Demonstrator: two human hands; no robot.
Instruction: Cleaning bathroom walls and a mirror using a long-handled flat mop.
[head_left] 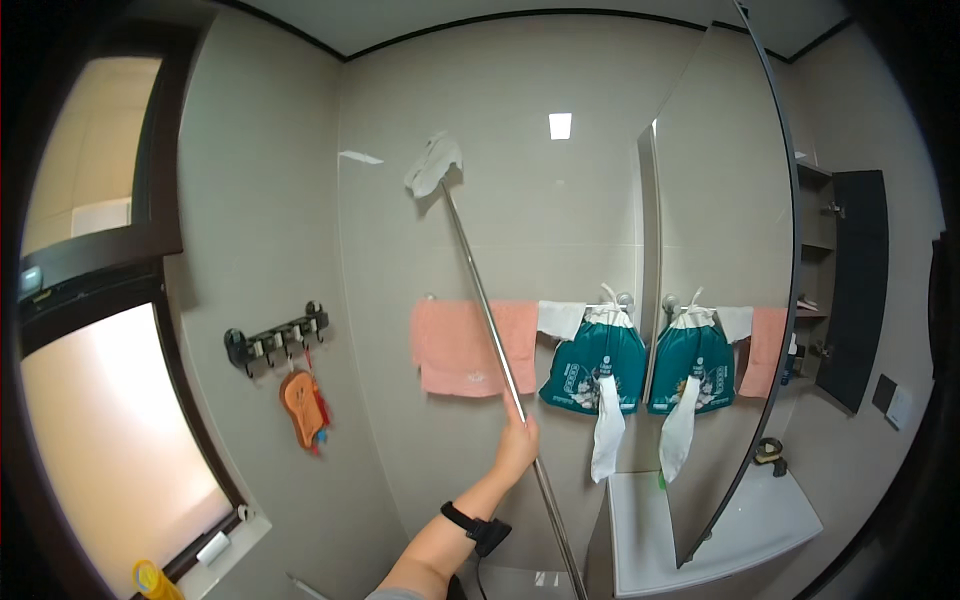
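Observation:
My left hand [517,443] is raised and shut around a long metal pole [482,295], with one finger stretched up along it. A black band [460,520] sits on that wrist. The pole slants up and to the left to a mop head wrapped in white cloth [434,166], which lies against the beige tiled wall [560,220] high up. The pole's lower end runs out of the bottom of the picture. My right hand is out of sight.
A pink towel [455,352] and a teal bag with white tissue hanging out [592,368] hang behind the pole. A mirror door [720,250] stands right, above a white counter [640,530]. A hook rack [275,340], an orange item [303,405] and a frosted window [110,440] are on the left.

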